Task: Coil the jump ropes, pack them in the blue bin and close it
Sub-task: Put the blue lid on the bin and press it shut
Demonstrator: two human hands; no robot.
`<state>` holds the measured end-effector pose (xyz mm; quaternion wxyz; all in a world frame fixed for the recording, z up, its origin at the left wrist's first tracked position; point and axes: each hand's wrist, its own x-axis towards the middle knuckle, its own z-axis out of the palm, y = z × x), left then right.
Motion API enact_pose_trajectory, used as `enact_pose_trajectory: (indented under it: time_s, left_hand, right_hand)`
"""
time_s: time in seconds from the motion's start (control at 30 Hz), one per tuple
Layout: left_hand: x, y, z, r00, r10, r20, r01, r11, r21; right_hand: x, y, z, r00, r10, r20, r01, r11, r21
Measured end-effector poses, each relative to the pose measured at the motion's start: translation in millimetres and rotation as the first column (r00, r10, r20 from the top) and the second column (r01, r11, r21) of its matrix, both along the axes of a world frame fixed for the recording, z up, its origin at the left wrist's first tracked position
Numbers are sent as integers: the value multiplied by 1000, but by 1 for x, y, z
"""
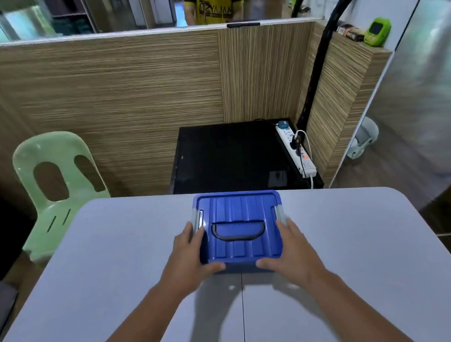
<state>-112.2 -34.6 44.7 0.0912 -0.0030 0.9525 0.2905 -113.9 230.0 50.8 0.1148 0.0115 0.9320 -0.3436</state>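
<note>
The blue bin [252, 247] sits on the grey table [113, 274], close to the table's far edge. Its blue lid [238, 206] is on top and lies flat. A black handle [238, 231] lies down in the middle of the lid. There is a grey clip [197, 218] on the bin's left side and another grey clip [278, 210] on its right side.

The left hand [190, 257] holds the bin's left near corner. Its fingers run up the side to the clip and its thumb wraps along the front edge. The right hand [292, 249] holds the bin's right near corner the same way.

Behind the bin is a black cabinet [226, 157] with a white power strip [298, 151] on it. Far to the left of the bin stands a green plastic chair [58, 184]. A wooden wall [105, 99] stands behind the bin. Past that wall, a person in a yellow shirt [214, 4] is standing.
</note>
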Motion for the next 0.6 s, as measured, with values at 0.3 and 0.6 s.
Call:
enact_pose_trajectory:
  time_s: [0.3, 0.6]
  left_hand:
    - [-67, 4, 8, 1000, -8, -11, 8, 999, -43]
    - [-79, 9, 5, 999, 19, -34, -20, 999, -33]
  right_hand:
    - [-66, -3, 8, 1000, -1, 14, 0, 998, 58]
    - [-79, -2, 16, 999, 24, 21, -25, 998, 64]
